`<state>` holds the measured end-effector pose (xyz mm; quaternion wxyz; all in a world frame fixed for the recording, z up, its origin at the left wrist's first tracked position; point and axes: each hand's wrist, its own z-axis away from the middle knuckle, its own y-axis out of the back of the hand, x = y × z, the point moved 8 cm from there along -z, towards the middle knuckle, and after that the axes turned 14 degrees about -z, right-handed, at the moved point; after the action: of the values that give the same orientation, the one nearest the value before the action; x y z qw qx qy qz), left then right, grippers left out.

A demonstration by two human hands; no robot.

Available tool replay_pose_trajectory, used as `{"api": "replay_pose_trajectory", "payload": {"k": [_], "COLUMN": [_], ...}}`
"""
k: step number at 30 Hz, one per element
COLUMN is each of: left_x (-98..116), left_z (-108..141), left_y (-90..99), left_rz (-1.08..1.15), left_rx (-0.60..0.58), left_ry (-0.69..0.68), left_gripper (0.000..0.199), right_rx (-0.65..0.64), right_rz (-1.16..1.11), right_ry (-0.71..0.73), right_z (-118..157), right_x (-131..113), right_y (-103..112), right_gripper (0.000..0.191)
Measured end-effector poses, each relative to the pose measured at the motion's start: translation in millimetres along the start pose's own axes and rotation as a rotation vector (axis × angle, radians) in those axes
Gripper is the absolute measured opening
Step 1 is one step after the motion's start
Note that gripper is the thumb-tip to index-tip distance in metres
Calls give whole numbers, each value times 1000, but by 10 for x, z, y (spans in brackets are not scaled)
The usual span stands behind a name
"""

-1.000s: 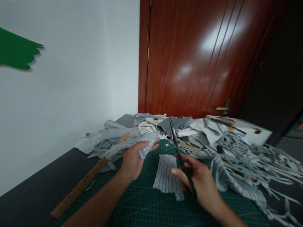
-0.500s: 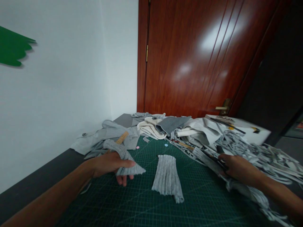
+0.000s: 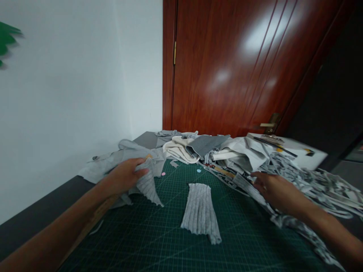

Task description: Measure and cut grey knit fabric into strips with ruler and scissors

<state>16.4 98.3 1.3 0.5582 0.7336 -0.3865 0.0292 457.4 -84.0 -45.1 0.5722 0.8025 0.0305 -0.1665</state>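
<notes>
My left hand (image 3: 127,175) is closed on a piece of grey ribbed knit fabric (image 3: 149,185), which hangs down in a point above the cutting mat. A second grey ribbed knit piece (image 3: 200,207) lies flat on the green cutting mat (image 3: 167,234), its lower right corner curled. My right hand (image 3: 266,187) is over the scraps at the mat's right edge, beside a grey ribbed strip (image 3: 246,185). Its fingers look slightly apart, though blurred, and I see nothing held in them. A dark slim thing near its fingertips is too blurred to name.
Grey and cream cloth (image 3: 181,149) is heaped along the back. More grey cloth (image 3: 124,151) lies at the left, and tangled scraps (image 3: 306,185) at the right. A white box (image 3: 306,151) stands behind them. A wooden ruler-like strip (image 3: 224,172) lies by the scraps.
My left hand has lifted and moved left with the knit piece, which now hangs down. My right hand has let go of a dark-handled tool at the right-hand scraps. The view has shifted slightly.
</notes>
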Motion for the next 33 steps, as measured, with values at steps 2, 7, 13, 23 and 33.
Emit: {"api": "replay_pose_trajectory", "payload": {"k": [2,7,13,23,33], "left_x": [87,259,482,1000,726], "left_z": [-101,-418,-156,504,485], "left_y": [73,325,-152,-1500,-1245], "left_rz": [-58,-111,-70,1009,1138], "left_rx": [62,269,369,-356,-87], "left_ry": [-8,19,-3,59,207], "left_gripper": [22,21,52,32,29], "right_rx": [-116,-211,-241,-301,-542], "right_rz": [-197,-537,-750,-1358,-1952], "right_ry": [106,210,229,107,-91], "right_z": [-52,-192,-269,-86,106], "right_x": [-439,-1155,-1355,-1581,-1771], "right_y": [-220,-771,-964,-887,-1016], "right_gripper": [33,57,23,39,23]}}
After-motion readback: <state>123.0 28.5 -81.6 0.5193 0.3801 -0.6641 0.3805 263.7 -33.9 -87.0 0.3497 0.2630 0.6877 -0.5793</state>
